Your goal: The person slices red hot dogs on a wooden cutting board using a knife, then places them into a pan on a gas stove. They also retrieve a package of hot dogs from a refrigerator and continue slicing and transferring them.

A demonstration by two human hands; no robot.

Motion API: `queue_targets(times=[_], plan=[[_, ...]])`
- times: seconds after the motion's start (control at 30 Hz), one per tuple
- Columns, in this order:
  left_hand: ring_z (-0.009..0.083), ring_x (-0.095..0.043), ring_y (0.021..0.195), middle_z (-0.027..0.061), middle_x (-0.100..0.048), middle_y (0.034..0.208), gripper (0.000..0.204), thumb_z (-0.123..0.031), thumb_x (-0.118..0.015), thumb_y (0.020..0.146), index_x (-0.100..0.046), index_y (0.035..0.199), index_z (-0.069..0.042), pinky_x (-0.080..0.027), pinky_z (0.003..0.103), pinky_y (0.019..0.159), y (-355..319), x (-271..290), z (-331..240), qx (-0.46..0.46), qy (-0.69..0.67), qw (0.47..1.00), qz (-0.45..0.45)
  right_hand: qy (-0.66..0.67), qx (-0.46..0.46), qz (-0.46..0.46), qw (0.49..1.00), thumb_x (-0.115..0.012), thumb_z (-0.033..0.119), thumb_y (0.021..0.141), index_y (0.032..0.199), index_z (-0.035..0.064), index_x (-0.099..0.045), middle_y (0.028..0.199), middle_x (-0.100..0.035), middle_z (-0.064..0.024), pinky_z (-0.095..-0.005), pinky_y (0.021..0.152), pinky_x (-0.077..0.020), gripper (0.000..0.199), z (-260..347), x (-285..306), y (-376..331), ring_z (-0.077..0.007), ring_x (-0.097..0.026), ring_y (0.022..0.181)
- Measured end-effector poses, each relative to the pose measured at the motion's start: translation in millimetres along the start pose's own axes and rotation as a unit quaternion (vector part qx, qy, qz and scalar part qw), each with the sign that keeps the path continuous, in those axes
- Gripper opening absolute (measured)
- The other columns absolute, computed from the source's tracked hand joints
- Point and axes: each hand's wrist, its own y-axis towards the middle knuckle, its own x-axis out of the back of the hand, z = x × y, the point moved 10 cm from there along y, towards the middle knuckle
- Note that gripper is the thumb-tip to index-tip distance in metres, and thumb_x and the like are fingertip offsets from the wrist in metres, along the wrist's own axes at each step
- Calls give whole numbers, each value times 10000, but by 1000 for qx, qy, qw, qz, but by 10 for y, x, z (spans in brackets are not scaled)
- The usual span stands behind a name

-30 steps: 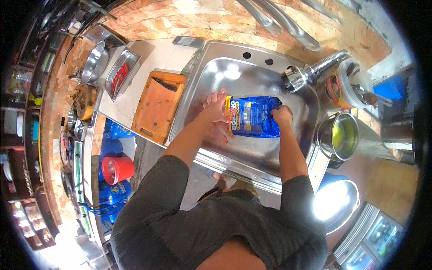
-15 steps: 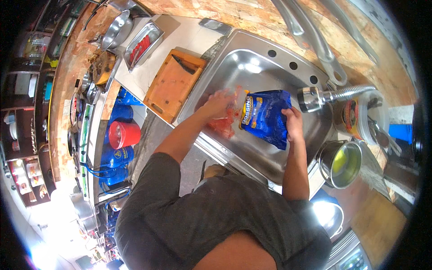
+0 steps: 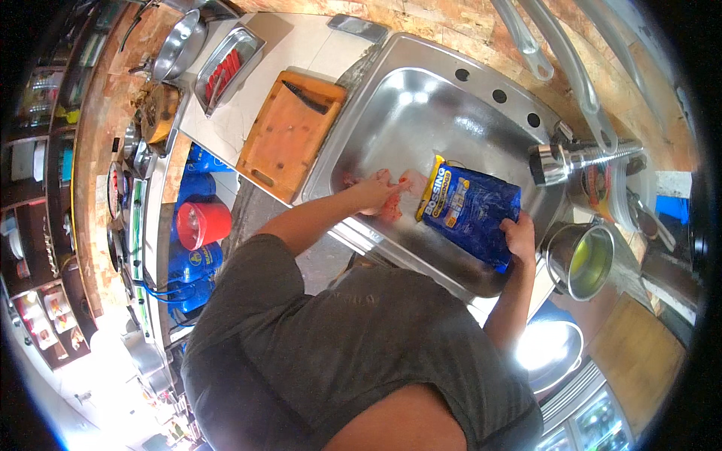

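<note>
In the stainless sink (image 3: 361,98), my right hand (image 3: 519,234) grips the lower right corner of a blue plastic food bag (image 3: 477,214) with a yellow band along its top. Fingers of my left hand (image 3: 374,192) close on a crumpled, reddish clear plastic film (image 3: 410,186) beside the bag's yellow end. Some of that film lies under the hand, and its exact shape is hard to make out. Whether the film joins the bag I cannot tell.
Left of the sink lies a wooden cutting board (image 3: 289,139) with a dark knife (image 3: 304,98) on it. Beyond stands a metal tray (image 3: 259,41) of red sausages (image 3: 223,75). A flexible faucet (image 3: 553,164) and a metal pot (image 3: 587,263) are at the right.
My right hand has moved right with the blue bag, which now lies farther from the left side of the sink. My left fingers have drawn together at the reddish film.
</note>
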Motion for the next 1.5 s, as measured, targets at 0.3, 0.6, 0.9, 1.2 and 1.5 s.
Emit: queue_targets(times=[0.3,0.6,0.9,1.2,1.5], plan=[[415,-581,1197,211,-546,1380,544,-386,-667,878,-552,1366,-177,-390,657,1025,-41,-41,220,101,9,989,112,14,-3,-100,995,-585,74,709,1000,-30,-694,785,-707,-176,-389,711,-517,328,39,336,-545,-248,-680,733],[304,-657,1099,173,-626,1247,385,-307,-741,833,-702,1159,-107,-466,512,956,-185,7,236,105,-100,988,-46,-8,17,10,1000,-564,55,720,1029,-30,-692,839,-725,-177,-431,764,-533,345,-203,-328,-262,-267,-693,793],[373,-648,936,177,-673,974,291,-121,-714,798,-651,1074,-52,-506,474,828,44,611,-771,67,-359,900,-239,478,-4,206,854,-689,44,768,1163,9,-622,1046,-679,-55,-343,810,-524,403,785,-1588,-288,-202,-641,913],[399,-633,916,205,-640,973,176,-7,-634,785,-598,957,-14,-508,468,785,-66,1130,-1858,-22,-329,892,-309,443,-34,85,892,-686,57,842,1181,21,-605,1068,-690,-111,-382,854,-564,351,577,-836,-647,-237,-684,951],[379,-632,999,168,-650,1032,278,-4,-700,767,-653,1036,-52,-519,442,848,-203,1798,-3017,-171,-243,907,-298,525,56,-11,849,-646,-8,815,1118,19,-640,1028,-692,-81,-344,835,-553,304,782,-25,-1215,-195,-671,959]])
